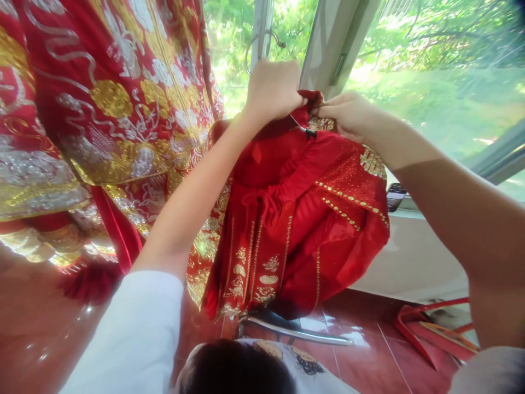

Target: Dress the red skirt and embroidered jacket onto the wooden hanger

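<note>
Both my arms reach up toward a window. My left hand is closed around the top of a red skirt with gold embroidery, gripping its bunched waistband. My right hand pinches the same waistband from the right, beside a thin black clip or hanger part. The skirt hangs down below both hands, its pleats and gold trim falling toward the floor.
A large red robe with gold and silver embroidery hangs at the left. A window frame with greenery outside is behind. Below lie a glossy red tiled floor, a white sill and a red stand. A dark-haired head shows at the bottom.
</note>
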Tool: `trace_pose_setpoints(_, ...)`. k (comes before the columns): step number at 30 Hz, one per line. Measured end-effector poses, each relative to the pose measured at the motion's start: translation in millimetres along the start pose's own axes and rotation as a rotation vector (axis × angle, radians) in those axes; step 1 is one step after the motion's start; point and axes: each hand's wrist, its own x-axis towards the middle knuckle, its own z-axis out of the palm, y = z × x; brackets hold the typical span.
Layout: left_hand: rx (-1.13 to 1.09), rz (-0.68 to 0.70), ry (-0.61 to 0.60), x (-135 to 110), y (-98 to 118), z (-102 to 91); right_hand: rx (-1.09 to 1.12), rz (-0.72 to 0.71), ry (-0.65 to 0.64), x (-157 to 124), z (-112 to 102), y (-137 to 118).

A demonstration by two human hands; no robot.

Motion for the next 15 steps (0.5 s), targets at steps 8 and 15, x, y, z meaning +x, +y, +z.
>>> trace_pose_setpoints(8, 0.0, 0.035, -0.044, -8.5, 8.2, -1.6, 0.094, 0.039, 0.038, -2.2, -33.0, -8.6)
trace_pose_setpoints(15, -0.273, 0.049, -0.204, 14.6, 24.6, 14.9, 0.136, -0.066, 0.124, -7.9, -29.7, -13.4)
